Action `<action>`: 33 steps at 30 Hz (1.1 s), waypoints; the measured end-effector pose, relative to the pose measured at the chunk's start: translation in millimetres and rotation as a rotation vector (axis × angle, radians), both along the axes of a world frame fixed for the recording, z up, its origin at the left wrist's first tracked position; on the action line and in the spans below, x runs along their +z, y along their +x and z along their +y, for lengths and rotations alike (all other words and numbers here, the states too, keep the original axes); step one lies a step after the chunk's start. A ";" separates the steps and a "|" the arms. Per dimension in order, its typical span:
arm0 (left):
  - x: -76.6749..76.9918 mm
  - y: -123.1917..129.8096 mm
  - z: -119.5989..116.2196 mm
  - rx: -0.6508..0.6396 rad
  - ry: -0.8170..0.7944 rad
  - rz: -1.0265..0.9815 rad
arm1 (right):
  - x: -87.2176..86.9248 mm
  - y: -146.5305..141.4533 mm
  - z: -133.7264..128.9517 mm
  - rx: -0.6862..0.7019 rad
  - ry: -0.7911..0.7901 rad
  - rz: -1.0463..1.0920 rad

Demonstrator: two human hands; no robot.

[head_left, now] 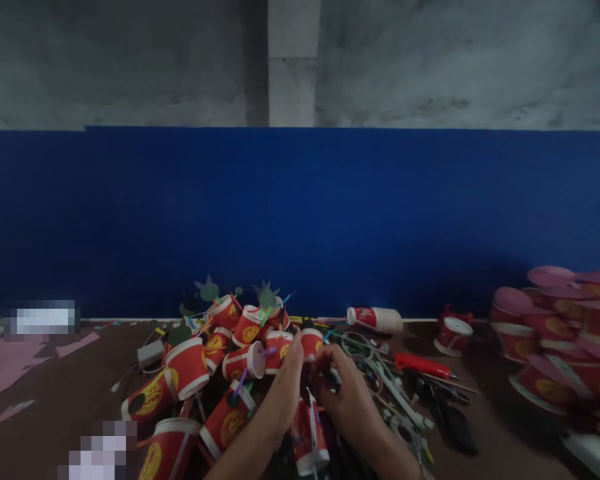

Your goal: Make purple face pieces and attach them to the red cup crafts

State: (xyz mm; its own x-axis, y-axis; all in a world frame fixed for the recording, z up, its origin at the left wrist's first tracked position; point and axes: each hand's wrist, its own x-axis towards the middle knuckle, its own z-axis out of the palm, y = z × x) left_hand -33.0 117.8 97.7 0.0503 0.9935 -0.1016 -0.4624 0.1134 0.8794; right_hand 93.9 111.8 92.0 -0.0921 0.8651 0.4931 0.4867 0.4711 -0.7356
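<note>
My left hand reaches forward among red paper cups, its fingers stretched out and seen edge-on. Facing it, my right hand has its fingers bent and apart, with nothing visible in them. Just beyond the fingertips stands a red paper cup with a yellow print. Below, between my wrists, lies a red and white cup-like piece, partly hidden, with a slim white and red strip on it. A tipped cup with a purple strip lies left of my left hand. The space between my palms is dark.
More cups, some with green paper cutouts, heap up on the left. Stacked cups, a red-handled tool, and tangled cables lie right. Cups with pink discs pile far right. A blue wall closes the back.
</note>
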 end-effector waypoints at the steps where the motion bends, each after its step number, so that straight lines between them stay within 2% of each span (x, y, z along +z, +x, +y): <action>1: 1.2 -0.3 0.2 0.000 0.013 0.052 | 0.3 1.1 1.3 -0.005 -0.007 0.042; 7: -4.2 -2.5 10.5 -0.018 0.240 0.342 | 2.0 9.1 10.0 -0.030 -0.056 0.203; 10: -3.8 -3.7 12.7 -0.015 0.237 0.396 | 3.7 10.0 11.3 0.016 -0.095 0.267; 14: 8.0 -5.4 8.5 -0.067 0.131 0.249 | 9.6 10.9 10.3 0.079 -0.192 0.420; 17: 14.8 -7.0 5.0 -0.127 0.088 0.159 | 13.9 12.1 8.2 0.112 -0.337 0.575; 21: 10.6 -8.4 5.6 -0.266 -0.124 -0.099 | 19.7 11.4 2.3 0.241 -0.526 0.726; 24: 3.4 -8.1 7.8 -0.454 -0.343 -0.280 | 23.4 9.2 -2.3 0.314 -0.540 0.671; 26: 1.3 -7.3 7.8 -0.558 -0.417 -0.352 | 24.3 8.3 -3.6 0.318 -0.482 0.572; 33: 6.3 -4.2 3.1 -0.681 -0.433 -0.371 | 17.8 9.2 1.2 0.191 -0.149 0.114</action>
State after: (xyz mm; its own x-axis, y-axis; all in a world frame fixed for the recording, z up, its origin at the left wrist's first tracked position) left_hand -37.2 120.9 104.0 0.7207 0.6142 -0.3215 -0.4200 0.7558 0.5023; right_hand 103.1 113.0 109.8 -0.2118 0.9010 0.3785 0.3094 0.4292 -0.8486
